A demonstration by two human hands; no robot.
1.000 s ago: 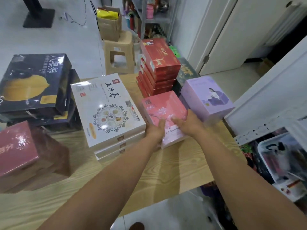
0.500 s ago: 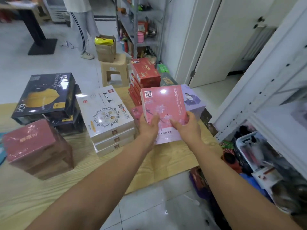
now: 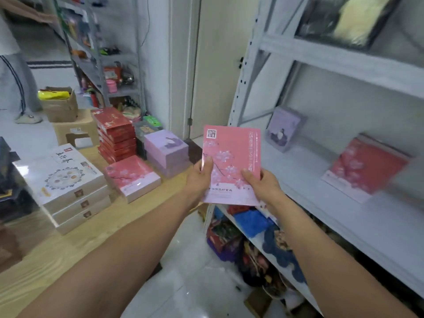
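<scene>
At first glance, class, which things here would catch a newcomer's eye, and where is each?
A pink blossom box stands out at centre, held upright by the left hand and right hand. A matching pink box sits on the white shelf at right. At left, a stack of red boxes and a stack of white boxes rest on the wooden table.

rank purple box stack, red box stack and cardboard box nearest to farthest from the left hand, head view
1. purple box stack, on the table just left of the left hand
2. red box stack, further left and back
3. cardboard box, far left, on the stool
</scene>
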